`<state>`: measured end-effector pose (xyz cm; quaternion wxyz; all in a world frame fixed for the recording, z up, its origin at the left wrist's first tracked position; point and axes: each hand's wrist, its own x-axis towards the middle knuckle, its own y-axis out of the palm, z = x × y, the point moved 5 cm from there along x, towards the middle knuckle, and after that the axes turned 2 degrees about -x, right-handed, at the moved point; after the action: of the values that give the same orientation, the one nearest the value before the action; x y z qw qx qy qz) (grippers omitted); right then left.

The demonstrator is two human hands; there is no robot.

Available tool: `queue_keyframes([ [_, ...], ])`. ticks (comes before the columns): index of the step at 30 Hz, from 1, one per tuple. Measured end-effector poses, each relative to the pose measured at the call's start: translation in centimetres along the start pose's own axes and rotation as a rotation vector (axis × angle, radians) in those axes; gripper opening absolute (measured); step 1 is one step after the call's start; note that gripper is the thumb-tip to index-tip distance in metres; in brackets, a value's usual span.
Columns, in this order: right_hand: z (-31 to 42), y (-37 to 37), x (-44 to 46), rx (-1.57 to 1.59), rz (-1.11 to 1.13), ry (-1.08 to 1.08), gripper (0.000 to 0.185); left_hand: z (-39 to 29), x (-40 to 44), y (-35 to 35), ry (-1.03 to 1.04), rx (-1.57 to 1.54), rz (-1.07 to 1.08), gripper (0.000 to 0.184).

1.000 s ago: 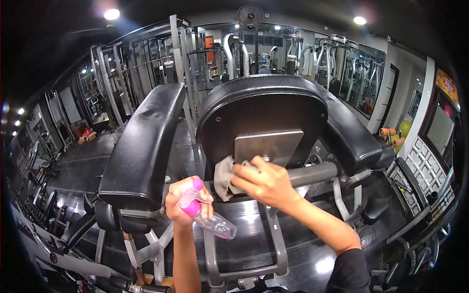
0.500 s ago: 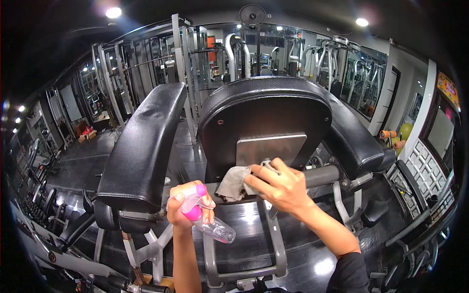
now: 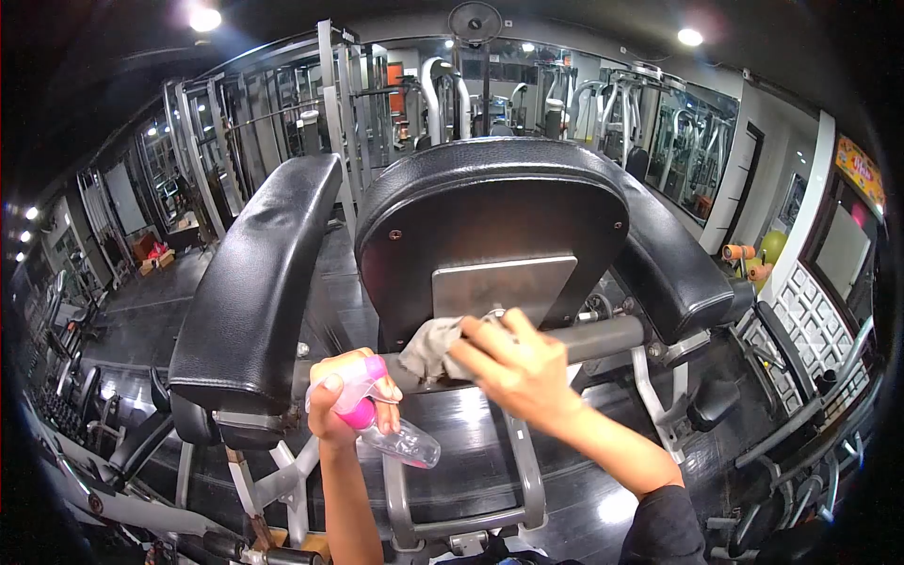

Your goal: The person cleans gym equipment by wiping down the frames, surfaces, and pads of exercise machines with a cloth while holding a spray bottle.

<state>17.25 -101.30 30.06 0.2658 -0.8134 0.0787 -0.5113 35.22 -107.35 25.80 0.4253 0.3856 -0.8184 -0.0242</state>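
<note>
My left hand [image 3: 347, 400] is wrapped round a clear spray bottle [image 3: 411, 445] with a pink and clear spray head, its body tilted down to the right. In my right hand [image 3: 518, 367] is a crumpled grey cloth [image 3: 434, 349], held against the grey metal bar below the backrest. Just above the cloth, a metal plate [image 3: 507, 282] is fixed to the rear of the black padded backrest [image 3: 499, 221]. Part of the cloth is hidden behind my right fingers.
Long black pads flank the backrest, a left pad [image 3: 254, 282] and a right pad [image 3: 669, 254]. Grey frame tubes [image 3: 527, 461] stand on the dark floor below. Beyond are gym machines, mirrors and a wall fan [image 3: 476, 23]. Orange rollers [image 3: 739, 252] lie at the right.
The view has shifted slightly, so the bench appears a little further left and up. My right hand and the cloth have moved slightly left along the bar. The left hand still holds the bottle.
</note>
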Motion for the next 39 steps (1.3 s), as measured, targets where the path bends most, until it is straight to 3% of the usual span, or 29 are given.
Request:
queue_keyframes([
  [1,0.5,0.7,-0.1,0.080,0.127,0.054,0.028,0.0,0.0,0.1,0.000,0.001,0.005,0.053],
  [8,-1.5,-0.4,-1.2,0.131,0.115,0.106,0.045,0.4,-0.3,-0.1,-0.020,0.048,-0.044,0.053],
  [16,-6.8,-4.1,-2.7,-0.015,-0.202,0.267,0.038,0.7,0.0,-0.2,-0.022,0.047,-0.005,0.050],
  [20,-7.5,-6.3,-0.9,0.060,-0.563,0.391,0.038,0.8,0.8,0.5,-0.041,0.151,-0.079,0.058],
  [24,-5.3,-3.5,-0.3,0.118,-0.450,0.236,0.038,1.2,1.7,1.5,-0.051,0.063,-0.141,0.058],
  [26,-4.4,-2.6,-0.5,0.118,-0.270,0.173,0.039,1.5,2.0,2.2,-0.073,-0.012,-0.026,0.052],
  [28,-6.0,-3.5,-0.6,0.069,-0.321,0.140,0.041,1.7,2.6,3.3,-0.088,0.036,0.040,0.051],
  [29,-7.6,-4.0,-0.8,0.074,-0.451,0.220,0.041,1.8,2.9,4.1,-0.122,0.132,0.000,0.060],
  [32,-10.2,-6.9,0.4,-0.008,-0.701,0.351,0.043,3.5,3.5,4.1,-0.154,0.086,0.032,0.061],
  [36,-9.2,-6.2,1.1,0.054,-0.671,0.347,0.045,5.0,4.0,4.6,-0.019,-0.119,0.099,0.052],
  [39,-7.3,-4.6,0.3,0.156,-0.383,0.213,0.038,4.7,3.6,4.3,-0.022,-0.110,0.035,0.055],
])
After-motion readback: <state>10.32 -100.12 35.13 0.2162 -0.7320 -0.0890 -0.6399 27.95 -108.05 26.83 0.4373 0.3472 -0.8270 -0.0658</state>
